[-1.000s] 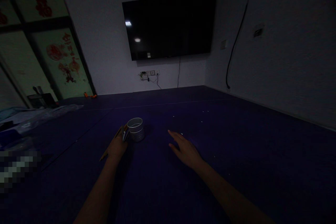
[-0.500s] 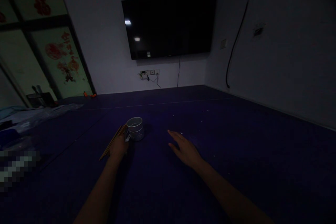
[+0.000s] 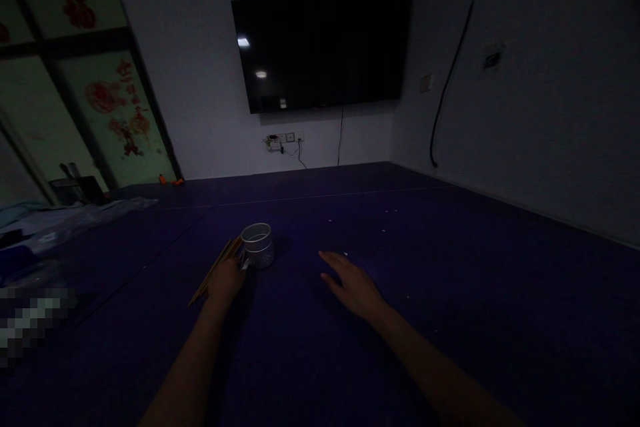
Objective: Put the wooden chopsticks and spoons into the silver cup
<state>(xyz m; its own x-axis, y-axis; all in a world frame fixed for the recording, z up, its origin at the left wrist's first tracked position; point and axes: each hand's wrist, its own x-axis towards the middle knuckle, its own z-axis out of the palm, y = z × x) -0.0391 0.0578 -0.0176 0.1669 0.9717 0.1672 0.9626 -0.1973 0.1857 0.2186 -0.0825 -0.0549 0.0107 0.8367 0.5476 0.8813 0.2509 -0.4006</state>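
Note:
The room is dim. A small white perforated cup point(image 3: 258, 245) stands on a dark blue surface point(image 3: 450, 293). My left hand point(image 3: 225, 282) lies just left of the cup, fingers closed on a bundle of thin wooden sticks point(image 3: 213, 275) that slant from the cup's side down to the left. A small pale object shows between this hand and the cup; I cannot make it out. My right hand point(image 3: 353, 285) rests flat on the surface to the right of the cup, fingers stretched out, holding nothing.
A dark television point(image 3: 323, 43) hangs on the far wall above wall sockets point(image 3: 283, 141) with cables. Glass doors point(image 3: 105, 107) with red paper cuttings stand at the left. Crumpled plastic and dark objects point(image 3: 55, 230) lie on the surface's left edge.
My left hand has drawn back slightly from the cup with the sticks. The right hand has barely moved.

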